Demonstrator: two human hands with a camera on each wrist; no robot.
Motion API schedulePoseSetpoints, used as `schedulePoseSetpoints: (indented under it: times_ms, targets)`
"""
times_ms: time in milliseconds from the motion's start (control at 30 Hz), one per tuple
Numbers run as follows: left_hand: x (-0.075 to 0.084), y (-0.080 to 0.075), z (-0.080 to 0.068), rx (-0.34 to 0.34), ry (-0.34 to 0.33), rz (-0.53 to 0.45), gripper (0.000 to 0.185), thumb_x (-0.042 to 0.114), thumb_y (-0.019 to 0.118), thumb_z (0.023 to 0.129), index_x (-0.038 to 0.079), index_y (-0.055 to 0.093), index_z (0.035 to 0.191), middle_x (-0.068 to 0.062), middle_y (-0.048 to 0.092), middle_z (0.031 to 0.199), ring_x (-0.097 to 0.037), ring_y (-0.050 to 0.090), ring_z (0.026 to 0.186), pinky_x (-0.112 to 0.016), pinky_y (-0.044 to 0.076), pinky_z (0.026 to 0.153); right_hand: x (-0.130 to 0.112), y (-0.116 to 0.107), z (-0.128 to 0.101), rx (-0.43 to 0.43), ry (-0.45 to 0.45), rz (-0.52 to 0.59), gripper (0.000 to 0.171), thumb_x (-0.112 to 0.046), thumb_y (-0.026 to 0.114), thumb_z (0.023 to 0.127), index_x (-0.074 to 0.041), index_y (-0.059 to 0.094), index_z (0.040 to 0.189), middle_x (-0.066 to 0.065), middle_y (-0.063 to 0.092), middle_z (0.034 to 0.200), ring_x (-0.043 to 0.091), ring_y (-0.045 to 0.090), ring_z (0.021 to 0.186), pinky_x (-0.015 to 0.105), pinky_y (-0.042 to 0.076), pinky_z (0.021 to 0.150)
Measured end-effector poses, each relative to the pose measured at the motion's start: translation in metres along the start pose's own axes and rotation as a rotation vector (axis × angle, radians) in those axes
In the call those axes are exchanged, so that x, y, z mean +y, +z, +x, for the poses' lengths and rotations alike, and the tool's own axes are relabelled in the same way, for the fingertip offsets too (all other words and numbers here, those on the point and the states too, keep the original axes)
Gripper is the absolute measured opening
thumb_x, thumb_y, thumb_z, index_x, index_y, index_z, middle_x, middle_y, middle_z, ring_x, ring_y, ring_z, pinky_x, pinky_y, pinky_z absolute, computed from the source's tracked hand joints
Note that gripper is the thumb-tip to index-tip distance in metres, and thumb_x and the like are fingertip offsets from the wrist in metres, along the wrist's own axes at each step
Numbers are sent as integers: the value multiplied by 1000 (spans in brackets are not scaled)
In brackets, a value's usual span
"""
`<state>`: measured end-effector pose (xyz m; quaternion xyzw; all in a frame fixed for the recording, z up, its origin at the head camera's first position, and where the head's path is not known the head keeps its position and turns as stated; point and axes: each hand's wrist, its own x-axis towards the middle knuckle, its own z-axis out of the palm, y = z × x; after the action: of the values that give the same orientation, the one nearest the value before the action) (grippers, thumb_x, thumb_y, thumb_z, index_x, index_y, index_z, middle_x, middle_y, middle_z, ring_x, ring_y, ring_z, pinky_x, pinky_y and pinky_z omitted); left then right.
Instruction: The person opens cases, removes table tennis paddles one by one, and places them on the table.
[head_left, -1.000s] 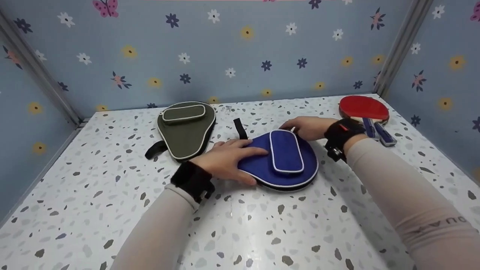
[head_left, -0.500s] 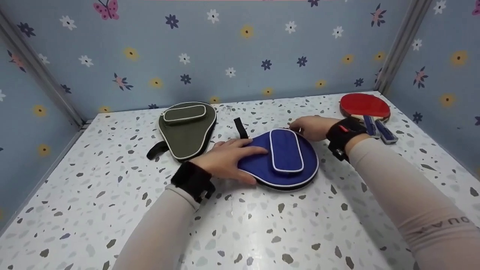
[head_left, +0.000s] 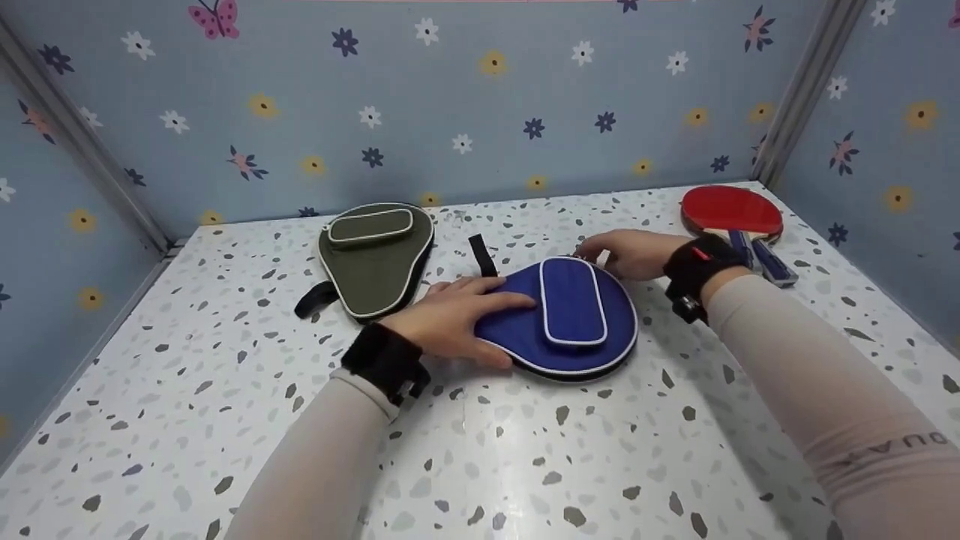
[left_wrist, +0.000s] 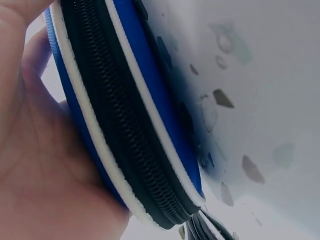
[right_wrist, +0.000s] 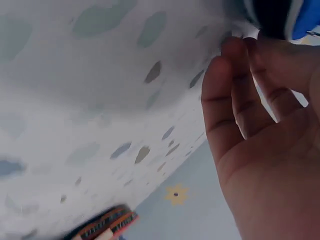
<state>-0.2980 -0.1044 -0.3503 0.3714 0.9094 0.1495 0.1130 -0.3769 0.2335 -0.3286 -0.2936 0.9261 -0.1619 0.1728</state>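
A blue table tennis bat case [head_left: 510, 330] with white piping and a raised pocket lies flat on the speckled table. My left hand [head_left: 457, 315] rests spread over its narrow end, index finger on top and thumb along the near edge. In the left wrist view, the closed black zipper [left_wrist: 120, 110] runs along the case's side. At the far edge of the round end, my right hand [head_left: 634, 253] curls its fingers. Its fingertips pinch at the zipper pull in the right wrist view, and the pull itself is mostly hidden.
An olive green bat case [head_left: 371, 277] with a black strap [head_left: 316, 298] lies at the back left. At the back right are red table tennis bats [head_left: 731, 210] with blue handles, stacked. Patterned panels [head_left: 480, 97] wall the table at the back and sides.
My right hand has shifted slightly right along the blue case's far edge. The left hand and the case stay in place. The view has tilted a little.
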Motion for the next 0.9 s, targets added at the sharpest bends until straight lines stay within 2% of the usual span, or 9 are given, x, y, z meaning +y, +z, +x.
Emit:
schedulePoseSetpoints:
  times_ms: [67, 133, 367, 567, 667, 800, 900]
  targets:
    - [-1, 0, 0, 3, 1, 0, 89, 60, 88, 89, 50, 45, 166, -10, 28, 180, -40, 18, 167, -65, 14, 131, -2, -1, 0, -12, -10, 19, 58, 17, 51, 95, 3, 62, 150, 28, 66, 142, 44, 66, 127, 61, 49, 111]
    - [-1, 1, 0, 2, 2, 0, 89, 60, 88, 89, 50, 45, 167, -10, 28, 180, -40, 19, 166, -64, 14, 131, -1, -2, 1, -27, -11, 31, 59, 18, 51, 93, 3, 63, 149, 28, 66, 142, 45, 68, 124, 60, 50, 111]
    - [-2, 0, 0, 1, 13, -2, 91, 59, 89, 89, 48, 45, 167, -10, 27, 180, -39, 19, 167, -63, 14, 131, 7, -3, 2, -58, 18, -1, 47, 13, 57, 99, 2, 69, 142, 21, 72, 124, 39, 67, 116, 58, 51, 107]
    - [-2, -1, 0, -6, 19, 6, 92, 58, 90, 89, 47, 45, 168, -11, 27, 180, -39, 19, 167, -64, 14, 131, 11, -6, -3, -59, -30, -56, 29, 5, 63, 104, 4, 74, 131, 16, 69, 111, 35, 64, 108, 56, 51, 102]
    - [-2, -1, 0, -11, 22, 8, 90, 57, 88, 90, 47, 44, 168, -11, 27, 180, -39, 19, 167, -64, 15, 130, 10, -6, -3, -67, -12, -22, 28, 4, 61, 105, 1, 71, 131, 18, 68, 119, 37, 64, 114, 56, 50, 105]
    - [-3, -1, 0, -8, 20, 1, 88, 56, 87, 92, 46, 44, 168, -10, 28, 180, -38, 21, 166, -64, 16, 130, 6, -4, 0, -73, 40, 92, 45, 11, 55, 104, -3, 62, 147, 23, 64, 142, 43, 65, 128, 57, 52, 109]
    - [-2, 0, -1, -3, 20, -1, 89, 56, 88, 91, 46, 45, 168, -11, 28, 180, -37, 21, 166, -64, 16, 130, 3, -3, 3, -73, 52, 102, 54, 14, 54, 102, -5, 60, 152, 24, 63, 146, 44, 65, 127, 57, 54, 107]
